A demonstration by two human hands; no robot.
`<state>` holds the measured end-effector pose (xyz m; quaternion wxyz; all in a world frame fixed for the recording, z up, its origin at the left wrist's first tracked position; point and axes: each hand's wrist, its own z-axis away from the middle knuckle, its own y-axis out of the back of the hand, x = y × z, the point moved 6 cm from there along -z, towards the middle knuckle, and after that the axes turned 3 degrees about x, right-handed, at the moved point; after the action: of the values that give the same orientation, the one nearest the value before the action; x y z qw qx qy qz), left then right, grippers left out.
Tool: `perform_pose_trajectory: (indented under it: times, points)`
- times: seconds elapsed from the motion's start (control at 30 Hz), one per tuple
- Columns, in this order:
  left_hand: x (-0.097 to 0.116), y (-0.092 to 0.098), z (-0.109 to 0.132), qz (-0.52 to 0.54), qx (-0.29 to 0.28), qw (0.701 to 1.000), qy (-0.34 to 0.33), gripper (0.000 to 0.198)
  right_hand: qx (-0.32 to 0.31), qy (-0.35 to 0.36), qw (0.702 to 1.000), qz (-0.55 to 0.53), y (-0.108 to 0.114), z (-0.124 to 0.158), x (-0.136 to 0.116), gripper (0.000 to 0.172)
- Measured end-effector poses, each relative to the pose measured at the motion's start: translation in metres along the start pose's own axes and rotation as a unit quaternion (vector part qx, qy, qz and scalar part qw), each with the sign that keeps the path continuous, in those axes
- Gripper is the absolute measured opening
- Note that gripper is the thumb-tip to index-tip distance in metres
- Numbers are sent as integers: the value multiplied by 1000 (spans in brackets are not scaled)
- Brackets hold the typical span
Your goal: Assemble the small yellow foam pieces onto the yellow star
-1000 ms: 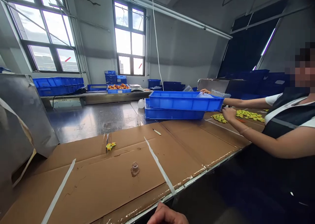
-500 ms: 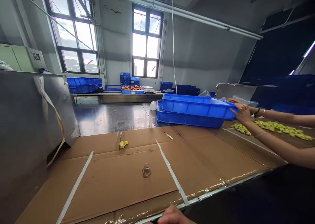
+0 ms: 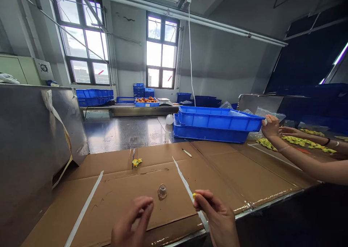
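Observation:
My right hand (image 3: 216,216) is raised over the near edge of the cardboard-covered table (image 3: 114,200), its fingertips pinched on a small yellow piece (image 3: 194,195). My left hand (image 3: 132,223) hovers beside it with fingers loosely curled and nothing visible in it. Just beyond both hands a small clear plastic cap (image 3: 162,191) stands on the cardboard. Farther back lies a small yellow toy figure (image 3: 136,162) next to a thin metal tool (image 3: 133,155).
Two stacked blue trays (image 3: 217,122) sit at the back right, with a co-worker's hand (image 3: 269,126) at the corner of the upper tray. Yellow pieces (image 3: 299,141) are spread before that person. A metal panel (image 3: 32,138) stands at the left. More blue crates (image 3: 94,96) line the far bench.
Both my hands have risen into view over the table edge; earlier only the top of one showed. The co-worker's hands shifted at the upper blue tray, which now lies level.

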<state>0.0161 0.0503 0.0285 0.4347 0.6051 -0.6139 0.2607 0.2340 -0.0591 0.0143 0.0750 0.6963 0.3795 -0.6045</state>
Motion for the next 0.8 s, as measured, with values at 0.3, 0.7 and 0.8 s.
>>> perform_pose_trajectory:
  times: [0.3, 0.7, 0.8]
  points:
    - [-82, -19, -170, -330, -146, 932, -35, 21, 75, -15, 997, -33, 19, -44, 55, 38]
    - [-113, -65, -194, -521, -281, 796, -124, 20, 96, 25, 995, -33, 21, -41, 60, 36]
    - [-120, -69, -196, -526, -295, 784, -147, 18, 105, 38, 993, -31, 20, -41, 59, 35]
